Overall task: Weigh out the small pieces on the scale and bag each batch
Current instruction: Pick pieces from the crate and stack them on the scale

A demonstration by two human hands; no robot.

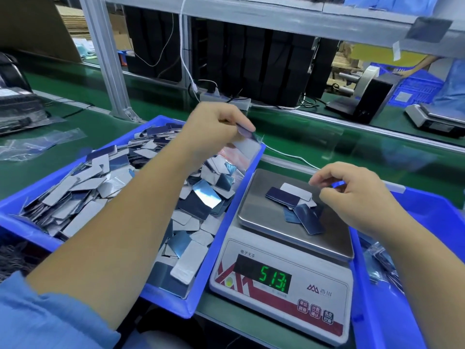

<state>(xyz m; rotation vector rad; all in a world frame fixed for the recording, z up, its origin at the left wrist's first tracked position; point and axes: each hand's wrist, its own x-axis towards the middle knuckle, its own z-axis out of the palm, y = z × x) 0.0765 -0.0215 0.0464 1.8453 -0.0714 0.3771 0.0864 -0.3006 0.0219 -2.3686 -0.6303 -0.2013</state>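
Several small flat pieces (pixel 294 205) lie heaped on the steel pan of the scale (pixel 284 263), whose green readout shows 513, and the right hand (pixel 352 197) hangs just at their 3 o'clock with thumb and forefinger curled toward each other; whether they pinch a piece I cannot tell. Farther off, at the scale's 10 o'clock, the left hand (pixel 214 129) pinches a few pieces (pixel 247 142) between thumb and fingertips above the far corner of the blue bin (pixel 219 238), which is piled with many more.
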